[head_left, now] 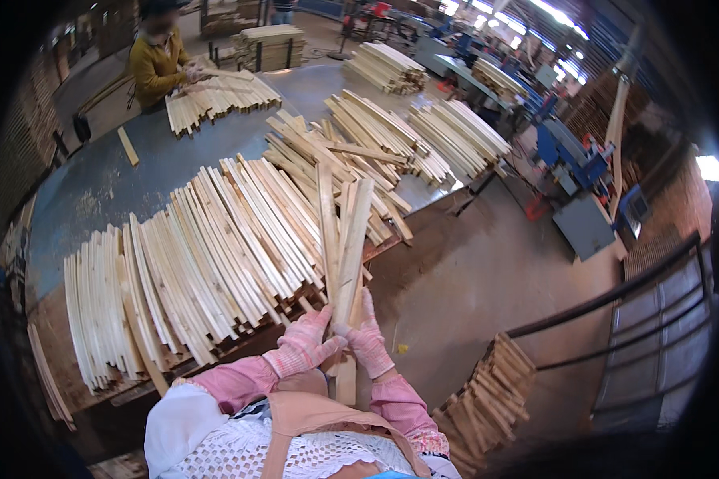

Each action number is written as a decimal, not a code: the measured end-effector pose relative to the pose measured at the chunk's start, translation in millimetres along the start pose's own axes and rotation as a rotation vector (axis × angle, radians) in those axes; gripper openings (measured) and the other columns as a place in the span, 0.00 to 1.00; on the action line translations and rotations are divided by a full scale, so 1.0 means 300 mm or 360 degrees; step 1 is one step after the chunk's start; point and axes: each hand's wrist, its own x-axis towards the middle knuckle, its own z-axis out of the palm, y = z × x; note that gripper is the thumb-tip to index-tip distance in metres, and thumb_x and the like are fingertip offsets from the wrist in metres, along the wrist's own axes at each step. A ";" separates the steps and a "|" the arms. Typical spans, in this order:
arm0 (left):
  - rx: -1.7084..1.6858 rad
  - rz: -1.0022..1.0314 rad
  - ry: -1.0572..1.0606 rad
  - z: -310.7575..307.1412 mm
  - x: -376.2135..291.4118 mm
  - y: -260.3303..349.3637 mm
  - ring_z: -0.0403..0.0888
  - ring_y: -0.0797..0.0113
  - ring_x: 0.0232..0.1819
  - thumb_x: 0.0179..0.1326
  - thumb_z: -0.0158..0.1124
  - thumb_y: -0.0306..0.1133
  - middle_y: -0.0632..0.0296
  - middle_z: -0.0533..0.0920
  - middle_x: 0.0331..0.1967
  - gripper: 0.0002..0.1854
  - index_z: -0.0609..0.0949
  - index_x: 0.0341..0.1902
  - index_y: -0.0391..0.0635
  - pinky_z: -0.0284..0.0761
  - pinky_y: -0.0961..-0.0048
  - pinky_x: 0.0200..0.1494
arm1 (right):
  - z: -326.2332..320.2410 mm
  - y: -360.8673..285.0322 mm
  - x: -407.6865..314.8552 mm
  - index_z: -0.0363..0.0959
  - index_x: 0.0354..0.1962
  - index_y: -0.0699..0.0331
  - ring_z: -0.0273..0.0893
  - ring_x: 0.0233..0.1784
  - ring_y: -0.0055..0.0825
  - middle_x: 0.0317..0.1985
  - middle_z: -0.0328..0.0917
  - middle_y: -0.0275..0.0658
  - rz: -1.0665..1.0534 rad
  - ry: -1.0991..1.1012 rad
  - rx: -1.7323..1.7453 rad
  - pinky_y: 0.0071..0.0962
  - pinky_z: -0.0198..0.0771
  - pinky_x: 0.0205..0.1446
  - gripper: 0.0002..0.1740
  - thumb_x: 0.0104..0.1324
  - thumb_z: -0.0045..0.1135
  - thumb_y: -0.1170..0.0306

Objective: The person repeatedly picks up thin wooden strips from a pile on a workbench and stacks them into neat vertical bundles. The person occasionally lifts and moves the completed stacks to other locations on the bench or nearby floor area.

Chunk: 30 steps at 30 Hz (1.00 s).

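Both my hands wear pink-and-white knit gloves and grip a small bunch of long wooden strips (pixel 352 239) in front of my body. My left hand (pixel 305 341) closes on the bunch from the left, beside the near edge of the table. My right hand (pixel 369 344) holds it from the right, its fingers partly hidden by the wood. The strips cross one another and point away over the table edge. Left of them lies a long row of pale wooden strips (pixel 204 257), side by side. Beyond the held strips is a loose, crossed heap of strips (pixel 311 146).
A metal-topped table (pixel 150 161) bears more strip piles (pixel 458 138) at its far right. Across it, a person in a mustard top (pixel 156 66) handles strips. A blue machine (pixel 575 152) stands at the right. Nearer are a dark metal rail (pixel 605 299) and stacked wood pieces (pixel 485 398).
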 end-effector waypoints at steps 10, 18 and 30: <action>-0.1173 -0.0099 0.1564 0.199 1.104 -0.294 0.75 0.45 0.68 0.78 0.55 0.48 0.39 0.70 0.72 0.38 0.58 0.80 0.35 0.68 0.60 0.71 | -0.219 -0.435 0.801 0.37 0.83 0.52 0.78 0.60 0.32 0.66 0.73 0.44 -0.0277 -0.0319 -0.1094 0.27 0.80 0.57 0.64 0.60 0.75 0.74; -0.0762 -0.1451 0.1094 -0.184 1.419 -0.501 0.61 0.38 0.79 0.64 0.59 0.71 0.35 0.64 0.78 0.58 0.56 0.82 0.35 0.58 0.58 0.80 | -0.311 -0.525 1.438 0.64 0.74 0.55 0.67 0.73 0.52 0.66 0.74 0.56 -0.0627 -0.0582 -0.2698 0.46 0.62 0.77 0.44 0.66 0.63 0.44; -0.0630 -0.1907 0.1347 -0.282 1.542 -0.429 0.61 0.42 0.80 0.63 0.56 0.74 0.37 0.65 0.78 0.58 0.57 0.83 0.39 0.57 0.58 0.80 | -0.404 -0.595 2.036 0.49 0.79 0.60 0.66 0.75 0.55 0.70 0.69 0.61 0.0104 -0.0883 -0.2580 0.47 0.63 0.76 0.58 0.67 0.48 0.27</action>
